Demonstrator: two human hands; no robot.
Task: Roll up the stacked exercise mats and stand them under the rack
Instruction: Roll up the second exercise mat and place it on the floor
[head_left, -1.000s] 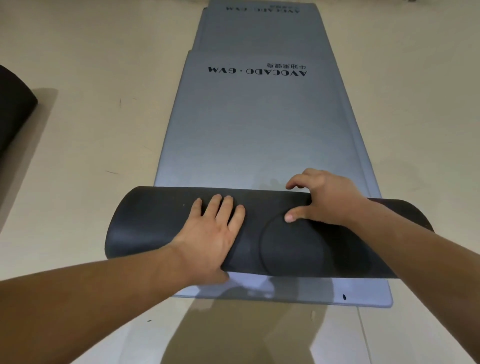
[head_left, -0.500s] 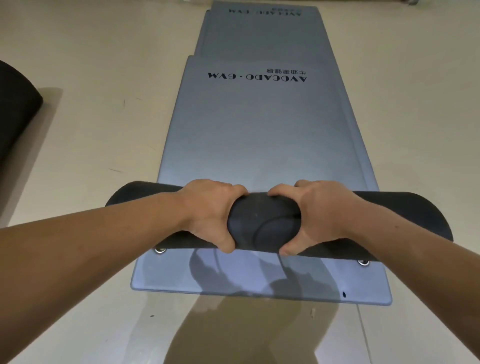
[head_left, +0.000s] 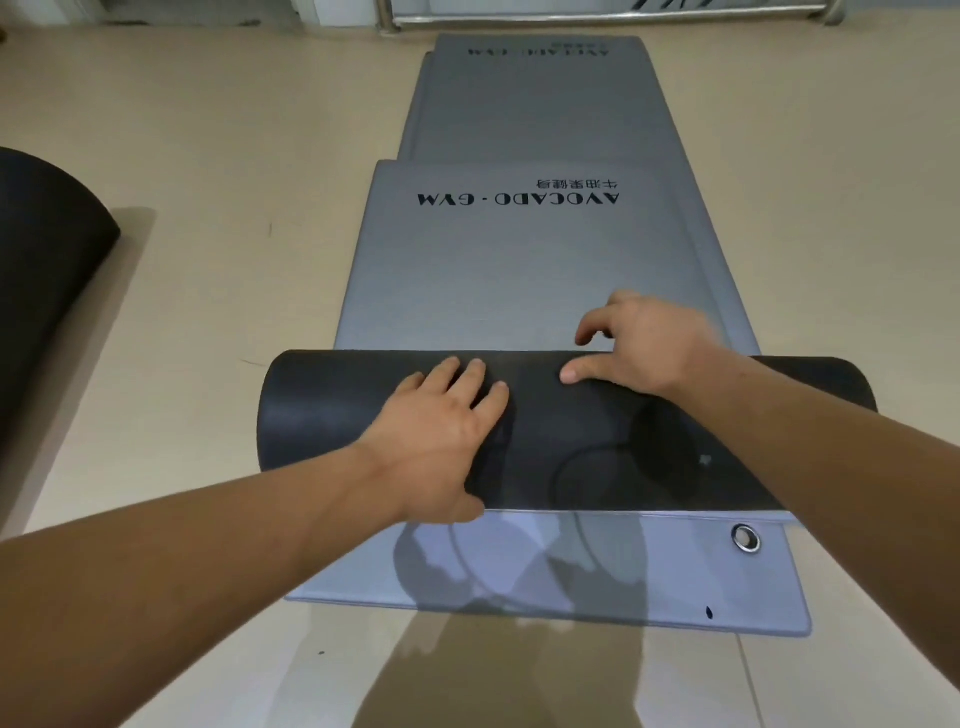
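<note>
Hands are pressing, not gripping: left hand (head_left: 447, 431) flat on the black foam mat roll (head_left: 337, 415), right hand (head_left: 644, 353) arching over its far edge, all atop grey flat mats (head_left: 519, 270). It's looking springy, so I'd push mid-roll.

Top grey mat (head_left: 519, 270) half-rolled, dark roll (head_left: 322, 410) crosswise on stack.

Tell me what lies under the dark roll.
Flat grey mats, stacked on the floor; a metal eyelet shows at the near edge. The roll covers the strip directly beneath it, so how many layers lie there is hidden.
</note>
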